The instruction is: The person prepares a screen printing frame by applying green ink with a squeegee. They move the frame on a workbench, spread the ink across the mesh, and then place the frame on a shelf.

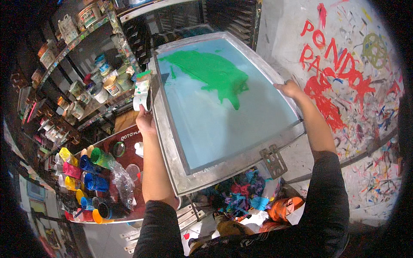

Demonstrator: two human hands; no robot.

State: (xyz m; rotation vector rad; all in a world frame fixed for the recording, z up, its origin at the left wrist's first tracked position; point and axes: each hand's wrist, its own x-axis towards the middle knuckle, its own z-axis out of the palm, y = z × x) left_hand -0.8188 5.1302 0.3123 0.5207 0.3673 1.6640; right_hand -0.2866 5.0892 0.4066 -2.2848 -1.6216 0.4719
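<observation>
A silk-screen printing frame (170,150) with pale blue mesh is tilted in front of me. Thick green ink (211,69) spreads across the mesh's upper half, with a drip trailing down the middle. At the frame's right edge, my right hand (290,89) is closed on the rim. My left hand (146,120), beside the left edge, grips a white bent scraper (142,92) whose upper end is smeared green. Some of the left fingers are hidden behind the scraper. A metal hinge plate (273,161) is fixed at the frame's near right corner.
Shelves (79,41) of paint tubs stand at the left. Below them, a dark red table (129,159) bears several coloured cups (95,182) and crumpled clear plastic. Colourful scraps (241,189) lie beneath the frame. A paint-marked wall (365,112) rises at the right; a drying rack (232,21) stands behind.
</observation>
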